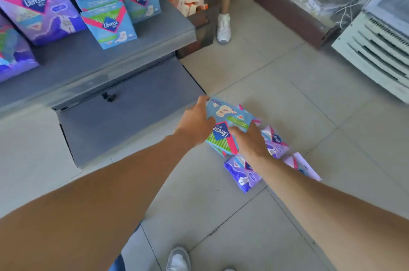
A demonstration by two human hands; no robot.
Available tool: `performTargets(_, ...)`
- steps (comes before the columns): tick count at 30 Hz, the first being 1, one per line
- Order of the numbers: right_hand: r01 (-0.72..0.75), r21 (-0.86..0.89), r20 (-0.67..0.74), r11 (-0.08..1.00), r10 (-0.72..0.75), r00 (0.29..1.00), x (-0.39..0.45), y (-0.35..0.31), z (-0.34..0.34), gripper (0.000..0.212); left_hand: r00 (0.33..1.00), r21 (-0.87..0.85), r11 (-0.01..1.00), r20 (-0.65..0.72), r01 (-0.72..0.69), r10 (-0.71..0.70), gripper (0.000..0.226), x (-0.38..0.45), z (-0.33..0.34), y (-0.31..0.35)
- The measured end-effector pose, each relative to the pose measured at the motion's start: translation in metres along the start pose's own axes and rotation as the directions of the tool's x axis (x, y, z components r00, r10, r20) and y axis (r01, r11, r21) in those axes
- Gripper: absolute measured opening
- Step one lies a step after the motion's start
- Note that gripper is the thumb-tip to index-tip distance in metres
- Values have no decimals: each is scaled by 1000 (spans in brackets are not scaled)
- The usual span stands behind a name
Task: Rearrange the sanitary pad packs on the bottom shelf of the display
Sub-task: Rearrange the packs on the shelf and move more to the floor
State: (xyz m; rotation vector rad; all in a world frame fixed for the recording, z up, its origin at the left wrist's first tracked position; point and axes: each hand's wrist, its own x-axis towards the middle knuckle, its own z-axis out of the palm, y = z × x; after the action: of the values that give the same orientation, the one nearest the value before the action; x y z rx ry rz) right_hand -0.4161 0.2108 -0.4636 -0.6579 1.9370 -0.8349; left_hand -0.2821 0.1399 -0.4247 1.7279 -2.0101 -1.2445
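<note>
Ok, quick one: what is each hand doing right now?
Left hand: grips the left edge of the blue pad pack.
Right hand: holds the same pack from the right side.

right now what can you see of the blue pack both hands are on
The light blue soft plastic pad pack is flat and rectangular, with pink edging, a green striped band, a dark blue brand badge and a drawing of a pad. It lies face up, print upside down to the camera, atop more blue packs on the pale tiled floor, beside the purple packs. The left hand grips its left edge, and the right hand grips its near right side.
</note>
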Motion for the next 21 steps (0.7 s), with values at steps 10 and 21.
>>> performTargets(10,-151,22,-153,988,153,976,95,114,28,43,974,119,992,224,-50,22,48,83,108,-72)
performTargets(21,-213,-87,-138,973,200,970,242,221,95,63,962,94,995,269,25,-50,66,204,213,-172)
